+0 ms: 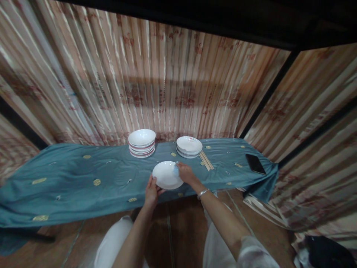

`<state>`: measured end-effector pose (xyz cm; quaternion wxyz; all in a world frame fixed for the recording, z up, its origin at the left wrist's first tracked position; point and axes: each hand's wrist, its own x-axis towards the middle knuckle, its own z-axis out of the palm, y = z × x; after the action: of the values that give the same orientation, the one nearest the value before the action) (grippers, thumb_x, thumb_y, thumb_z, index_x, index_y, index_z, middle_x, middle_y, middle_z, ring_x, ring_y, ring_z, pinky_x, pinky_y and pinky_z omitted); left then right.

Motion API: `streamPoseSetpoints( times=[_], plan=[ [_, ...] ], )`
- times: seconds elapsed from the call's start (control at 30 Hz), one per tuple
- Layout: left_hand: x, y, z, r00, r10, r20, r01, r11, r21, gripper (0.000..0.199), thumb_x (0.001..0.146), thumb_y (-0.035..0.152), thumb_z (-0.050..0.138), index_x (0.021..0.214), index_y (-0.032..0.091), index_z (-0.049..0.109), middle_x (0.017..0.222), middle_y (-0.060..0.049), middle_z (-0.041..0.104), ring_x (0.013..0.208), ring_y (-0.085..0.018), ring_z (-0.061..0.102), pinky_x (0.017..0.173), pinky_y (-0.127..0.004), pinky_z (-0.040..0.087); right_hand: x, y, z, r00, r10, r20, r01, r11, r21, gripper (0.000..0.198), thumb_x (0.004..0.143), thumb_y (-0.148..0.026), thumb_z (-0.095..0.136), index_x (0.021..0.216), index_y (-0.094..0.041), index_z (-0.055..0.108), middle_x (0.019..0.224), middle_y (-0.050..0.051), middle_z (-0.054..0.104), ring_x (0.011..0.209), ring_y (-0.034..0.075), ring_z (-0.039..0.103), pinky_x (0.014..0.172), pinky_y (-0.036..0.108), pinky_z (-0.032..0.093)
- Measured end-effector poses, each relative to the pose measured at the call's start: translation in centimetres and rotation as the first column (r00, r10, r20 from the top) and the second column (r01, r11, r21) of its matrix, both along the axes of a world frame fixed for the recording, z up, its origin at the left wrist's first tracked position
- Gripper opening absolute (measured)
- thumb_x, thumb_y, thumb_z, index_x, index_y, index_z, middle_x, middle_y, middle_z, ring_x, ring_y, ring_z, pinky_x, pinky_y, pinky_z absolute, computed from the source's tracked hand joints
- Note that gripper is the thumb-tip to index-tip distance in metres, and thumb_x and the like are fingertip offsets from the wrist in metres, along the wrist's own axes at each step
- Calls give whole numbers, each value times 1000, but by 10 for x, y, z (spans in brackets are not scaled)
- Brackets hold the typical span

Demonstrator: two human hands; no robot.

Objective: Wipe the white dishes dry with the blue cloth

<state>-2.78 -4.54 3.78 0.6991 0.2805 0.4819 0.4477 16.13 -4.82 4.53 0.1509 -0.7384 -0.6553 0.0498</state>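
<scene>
A white plate (166, 176) is tilted toward me above the near edge of the cloth-covered table. My left hand (152, 191) grips its lower left rim, thumb on the upper face and fingers underneath. At the plate's right side, my right hand (184, 173) is closed on a small light-blue cloth (176, 170) pressed against the surface. Most of that cloth is hidden by the fingers. Behind the plate, to the left, stands a stack of white bowls (141, 143) with red bands. To the right is a stack of white plates (189, 146), the top one with a floral print.
Several wooden chopsticks (206, 161) lie beside the plate stack. A black phone (255, 163) rests near the right end of the teal tablecloth (72, 186). Patterned curtains (173, 82) hang behind the table, and dark frame bars (269, 93) slant at the sides.
</scene>
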Motion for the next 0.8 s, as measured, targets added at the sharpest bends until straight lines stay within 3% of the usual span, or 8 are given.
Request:
streamPoseSetpoints(
  times=[0.2,0.37,0.5,0.63,0.7,0.8],
  plan=[
    [-1,1,-1,1000,-3,-30,4,1000,25,58,91,30,54,146,28,37,127,-14,62,78,-18,72,63,-32,60,-3,-41,-7,995,-44,-85,47,998,40,43,90,-8,41,131,-7,55,133,18,58,129,22,51,110,36,39],
    [0,0,1,999,11,-48,-10,1000,25,58,89,29,56,145,28,39,122,-14,65,79,-18,72,65,-34,60,-18,-78,-15,973,-90,-210,117,986,118,41,92,-10,39,130,-11,54,133,17,58,123,21,56,105,37,42],
    [1,0,5,998,19,-59,-17,1000,24,54,91,26,53,143,28,40,129,-14,61,81,-17,72,68,-35,61,-25,-99,-23,930,-38,-367,125,968,217,40,89,-12,38,124,-14,59,126,14,63,115,22,60,101,36,44],
    [0,0,9,1000,14,-7,-13,1000,20,50,90,20,51,139,27,43,138,-13,55,87,-18,71,75,-39,60,-25,-106,-33,791,-39,-610,184,967,177,25,83,-18,45,91,-18,68,83,4,70,81,19,65,79,31,50],
    [-1,-1,10,999,8,35,-9,1000,8,46,90,16,50,135,26,46,137,-12,56,91,-19,71,78,-40,60,-23,-104,-37,662,-58,-747,237,962,135,19,78,-19,47,75,-17,65,69,0,65,70,17,61,71,28,48],
    [-3,-2,10,996,27,84,-25,999,-25,44,88,12,49,130,25,48,132,-13,59,93,-21,71,81,-42,59,-22,-96,-36,460,-47,-887,292,951,101,17,74,-20,46,71,-17,63,66,-1,61,67,16,58,67,26,46]
  ],
)
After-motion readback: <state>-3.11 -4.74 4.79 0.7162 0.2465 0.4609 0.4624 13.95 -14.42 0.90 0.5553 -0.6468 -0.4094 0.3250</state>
